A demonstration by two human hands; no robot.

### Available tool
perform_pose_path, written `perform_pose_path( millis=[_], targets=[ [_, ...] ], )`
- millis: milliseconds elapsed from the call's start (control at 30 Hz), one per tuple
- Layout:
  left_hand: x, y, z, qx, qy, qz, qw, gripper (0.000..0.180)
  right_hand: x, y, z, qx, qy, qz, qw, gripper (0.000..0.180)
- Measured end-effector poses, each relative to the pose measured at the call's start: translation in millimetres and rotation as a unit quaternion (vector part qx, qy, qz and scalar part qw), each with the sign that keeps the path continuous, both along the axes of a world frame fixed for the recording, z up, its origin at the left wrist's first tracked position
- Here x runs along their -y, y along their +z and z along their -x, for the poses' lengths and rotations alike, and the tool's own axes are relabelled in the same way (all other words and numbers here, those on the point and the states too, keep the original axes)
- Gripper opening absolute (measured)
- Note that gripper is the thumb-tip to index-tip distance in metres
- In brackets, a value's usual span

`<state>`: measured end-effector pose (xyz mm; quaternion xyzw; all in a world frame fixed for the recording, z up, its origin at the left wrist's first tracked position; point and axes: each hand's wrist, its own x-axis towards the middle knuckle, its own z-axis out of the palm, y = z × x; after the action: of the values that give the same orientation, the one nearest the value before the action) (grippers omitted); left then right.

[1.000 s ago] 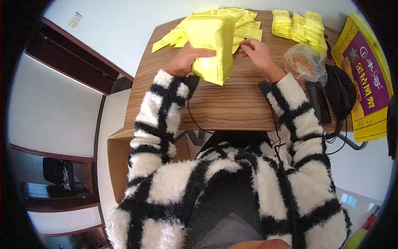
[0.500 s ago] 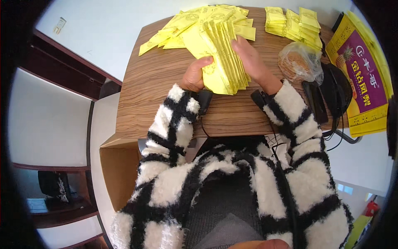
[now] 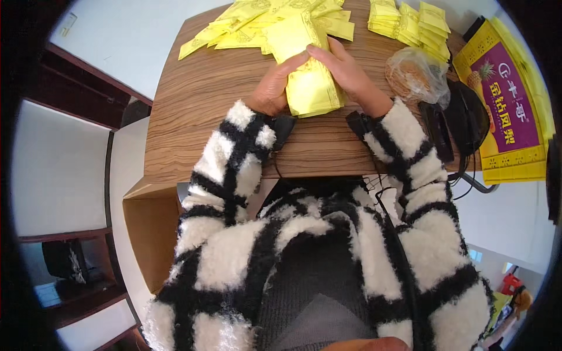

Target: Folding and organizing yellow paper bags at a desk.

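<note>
Over the wooden table [image 3: 199,111]: one stack of yellow packets [image 3: 315,90], gripped from both sides by left hand [image 3: 272,88] and right hand [image 3: 346,71], probably to keep its edges even. Far left: loose yellow pile [image 3: 231,40]. Far right: yellow stacks [image 3: 434,23], seemingly kept separate.

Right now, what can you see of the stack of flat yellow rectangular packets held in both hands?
The stack of flat yellow rectangular packets looks papery or filmy, with printed patterns. The left hand and right hand clasp its opposite sides, thumbs over the upper face. Its near edges look roughly aligned, over the brown wood-grain table; contact there is unclear.
</note>
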<state>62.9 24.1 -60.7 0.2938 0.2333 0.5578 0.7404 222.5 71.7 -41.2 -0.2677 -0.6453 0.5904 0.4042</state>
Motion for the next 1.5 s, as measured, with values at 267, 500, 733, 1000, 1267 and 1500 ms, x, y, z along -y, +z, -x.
perform_pose_path(
  millis=[267,500,733,1000,1267,1500],
  targets=[
    [-12,6,-20,-0.039,0.024,-0.005,0.999,0.041,-6,7,-13,-0.027,0.011,0.016,0.999,0.058],
    [-15,4,-14,0.046,0.043,0.035,0.997,0.041,-24,-23,-10,0.077,-0.033,-0.026,0.996,0.075],
    [-11,0,21,0.073,0.118,-0.017,0.99,0.042,3,42,-33,0.428,0.024,-0.203,0.88,0.048],
    [-9,-8,31,0.083,0.157,-0.025,0.984,0.041,-67,53,-154,0.487,-0.099,-0.368,0.786,0.031],
    [-2,-3,28,0.082,0.15,-0.027,0.985,0.043,-91,26,-222,0.597,-0.143,-0.267,0.743,0.023],
    [-5,0,24,0.089,0.136,-0.016,0.987,0.043,-89,10,-220,0.637,-0.154,-0.308,0.69,0.021]
  ],
)
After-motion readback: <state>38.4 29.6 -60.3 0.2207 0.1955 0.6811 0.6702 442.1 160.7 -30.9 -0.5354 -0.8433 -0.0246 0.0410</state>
